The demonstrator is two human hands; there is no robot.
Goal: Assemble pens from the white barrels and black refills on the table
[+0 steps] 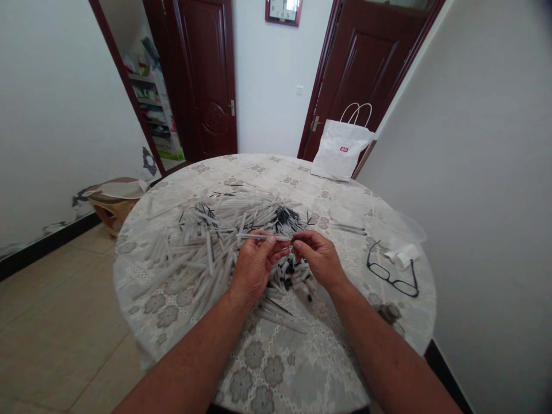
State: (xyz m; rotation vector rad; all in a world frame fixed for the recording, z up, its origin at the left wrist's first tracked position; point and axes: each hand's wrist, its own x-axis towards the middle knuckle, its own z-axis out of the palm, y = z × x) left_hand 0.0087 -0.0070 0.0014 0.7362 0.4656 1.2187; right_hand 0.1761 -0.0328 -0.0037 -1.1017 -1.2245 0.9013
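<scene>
Right now, near to far, it reads like this.

Forearms: both bare arms reach in from the bottom edge over the round table (276,368) and its floral cloth.

Left hand: the left hand (254,265) is raised just above the heap, fingers curled and pinched shut round one pale pen barrel (263,236), which lies level between the two hands.

Right hand: the right hand (317,257) meets that barrel at its right end, thumb and forefinger nipped together on the tip. Whether a small part sits between those fingertips, I cannot tell.

Under the hands: small black pen parts (290,277) are scattered on the cloth just below the knuckles.

The heap: a big pile of pale barrels (207,241) spreads left and back of the hands, with a clump of dark refills (287,217) near its far right.

Progress: judging by the pile, only one piece is in hand and a great many lie loose. A few thin pieces (349,229) lie apart to the right; whether they are finished I cannot say.

Right of table: black-framed glasses (391,275) lie open near a small white folded item (403,255).

Far edge: a white paper bag (340,150) leans against the wall.

Beyond: two dark wooden doors, a wall clock (283,10) and a low stool (114,201) on the left.
</scene>
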